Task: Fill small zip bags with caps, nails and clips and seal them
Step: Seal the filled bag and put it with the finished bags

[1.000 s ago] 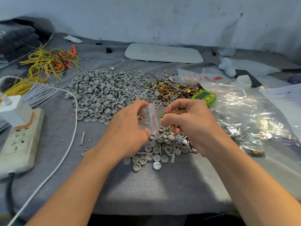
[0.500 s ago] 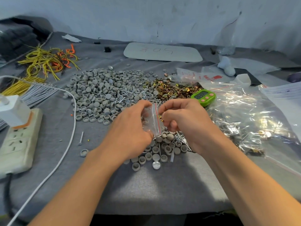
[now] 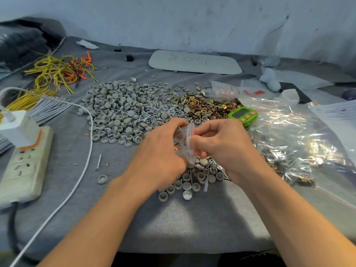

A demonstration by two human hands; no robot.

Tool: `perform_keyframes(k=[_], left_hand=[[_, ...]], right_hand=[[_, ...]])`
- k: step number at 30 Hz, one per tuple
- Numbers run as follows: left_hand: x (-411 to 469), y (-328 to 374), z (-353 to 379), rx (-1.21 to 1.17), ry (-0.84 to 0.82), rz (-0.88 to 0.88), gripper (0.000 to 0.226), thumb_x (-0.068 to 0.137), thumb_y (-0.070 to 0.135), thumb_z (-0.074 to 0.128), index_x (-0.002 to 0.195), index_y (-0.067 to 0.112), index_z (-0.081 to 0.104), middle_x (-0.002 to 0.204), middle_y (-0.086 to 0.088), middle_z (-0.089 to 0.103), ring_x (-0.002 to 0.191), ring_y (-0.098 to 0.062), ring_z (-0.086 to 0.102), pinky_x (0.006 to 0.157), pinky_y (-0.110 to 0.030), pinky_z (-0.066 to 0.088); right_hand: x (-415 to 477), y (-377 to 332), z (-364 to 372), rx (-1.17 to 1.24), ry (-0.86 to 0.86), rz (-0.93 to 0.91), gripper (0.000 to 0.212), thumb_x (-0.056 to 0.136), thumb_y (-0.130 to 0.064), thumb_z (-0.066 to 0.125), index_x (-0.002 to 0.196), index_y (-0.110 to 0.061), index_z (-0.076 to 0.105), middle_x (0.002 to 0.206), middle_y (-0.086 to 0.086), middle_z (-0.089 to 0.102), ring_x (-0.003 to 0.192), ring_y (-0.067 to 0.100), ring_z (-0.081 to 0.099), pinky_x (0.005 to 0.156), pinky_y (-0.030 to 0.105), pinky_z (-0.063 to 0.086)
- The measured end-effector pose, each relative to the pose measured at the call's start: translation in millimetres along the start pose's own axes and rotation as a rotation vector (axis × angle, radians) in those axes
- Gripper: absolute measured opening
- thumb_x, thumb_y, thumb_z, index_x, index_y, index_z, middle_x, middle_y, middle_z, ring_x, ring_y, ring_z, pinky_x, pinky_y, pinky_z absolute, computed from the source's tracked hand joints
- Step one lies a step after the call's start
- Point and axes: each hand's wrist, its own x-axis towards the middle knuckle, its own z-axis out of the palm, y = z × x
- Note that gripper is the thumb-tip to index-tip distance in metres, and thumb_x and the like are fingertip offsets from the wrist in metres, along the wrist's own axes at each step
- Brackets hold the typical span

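A small clear zip bag [image 3: 185, 145] with a red strip at its mouth stands on edge between my hands, above a little heap of grey caps [image 3: 192, 182]. My left hand [image 3: 161, 155] grips the bag's body from the left. My right hand [image 3: 223, 145] pinches the red-striped mouth with thumb and curled fingers. Something coppery shows inside the bag. Behind lie a big pile of grey caps [image 3: 123, 110], silver nails [image 3: 152, 112] mixed into it, and gold clips [image 3: 208, 106].
A green timer [image 3: 243, 115] sits behind my right hand. Large clear bags [image 3: 300, 143] holding filled packets cover the right side. A power strip [image 3: 25, 164] with a white charger and cable lies left. Yellow and orange ties [image 3: 59, 72] and a white board [image 3: 194, 61] lie at the back.
My right hand has closed in on the bag's mouth, and its fingers now pinch the red strip. The left hand keeps its hold on the bag.
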Motion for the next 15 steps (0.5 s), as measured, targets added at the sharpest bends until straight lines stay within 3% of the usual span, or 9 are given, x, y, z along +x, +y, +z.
perform_keyframes(k=[4, 6, 7, 10, 15], left_hand=[[2.3, 0.0, -4.0, -0.051, 0.021, 0.033, 0.075, 0.066, 0.029, 0.086, 0.125, 0.053, 0.047, 0.102, 0.025, 0.06, 0.088, 0.011, 0.058, 0.062, -0.006, 0.041], [3.5, -0.6, -5.8, -0.096, 0.015, 0.038, 0.08, 0.061, 0.023, 0.088, 0.123, 0.055, 0.048, 0.097, 0.027, 0.059, 0.092, 0.021, 0.053, 0.065, 0.0, 0.04], [4.0, -1.0, -6.6, -0.104, 0.015, 0.043, 0.083, 0.059, 0.021, 0.089, 0.124, 0.054, 0.049, 0.096, 0.027, 0.059, 0.094, 0.023, 0.052, 0.067, 0.002, 0.038], [3.9, -1.9, -9.4, -0.074, 0.008, 0.061, 0.094, 0.057, 0.024, 0.092, 0.131, 0.057, 0.045, 0.101, 0.025, 0.06, 0.094, 0.019, 0.054, 0.067, 0.003, 0.038], [2.0, -0.8, -18.0, -0.069, -0.065, 0.099, 0.116, 0.058, 0.02, 0.091, 0.142, 0.067, 0.027, 0.11, 0.026, 0.057, 0.086, 0.015, 0.06, 0.063, -0.009, 0.046]], right_hand=[[0.7, -5.3, -1.7, -0.069, 0.022, -0.077, 0.016, 0.082, 0.0, 0.082, 0.086, -0.015, 0.085, 0.078, 0.007, 0.08, 0.072, 0.026, 0.077, 0.067, 0.041, 0.063], [-0.3, -5.5, -1.9, -0.098, 0.016, -0.073, 0.016, 0.085, -0.003, 0.081, 0.09, -0.017, 0.085, 0.079, 0.005, 0.08, 0.071, 0.029, 0.074, 0.066, 0.047, 0.061], [-1.1, -5.4, -1.8, -0.109, 0.007, -0.075, 0.014, 0.086, -0.005, 0.081, 0.091, -0.018, 0.085, 0.078, 0.005, 0.08, 0.067, 0.027, 0.071, 0.062, 0.044, 0.058], [-2.7, -5.0, -4.0, -0.112, 0.018, -0.082, 0.011, 0.086, -0.012, 0.083, 0.094, -0.019, 0.085, 0.079, 0.003, 0.08, 0.062, 0.019, 0.069, 0.057, 0.033, 0.054], [-4.7, -4.8, -12.7, -0.217, 0.059, -0.104, 0.043, 0.077, -0.004, 0.088, 0.113, -0.024, 0.079, 0.096, -0.01, 0.081, 0.083, 0.017, 0.078, 0.075, 0.042, 0.064]])
